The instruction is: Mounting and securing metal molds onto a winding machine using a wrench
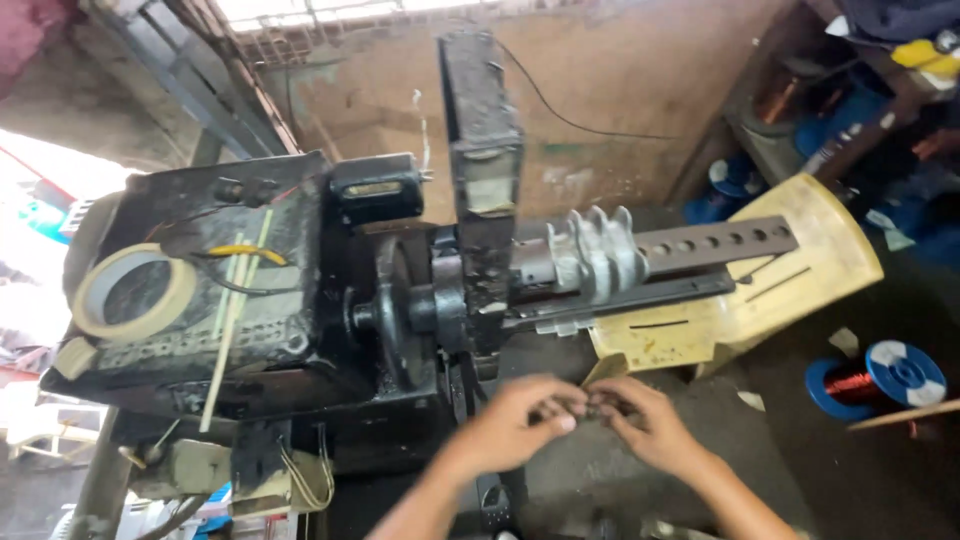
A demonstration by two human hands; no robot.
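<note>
A rough, stained plaster wall (620, 90) in dull tan is seen at the back, with a thin black cable (580, 122) trailing across it. Daylight is let in through a barred opening (300, 12) at the top, and more glare is admitted at the left (blown out to white). Cluttered wooden shelves (800, 110) are set at the right. The floor (860, 470) is dark, grimy concrete, littered with scraps.

This is a small, grimy motor-winding workshop: a black, oil-stained winding machine (300, 290) with a stepped metal former (598, 255), blue spools of copper wire (878, 378) on the floor, tape roll (135, 290), and rough bare plaster walls.
</note>
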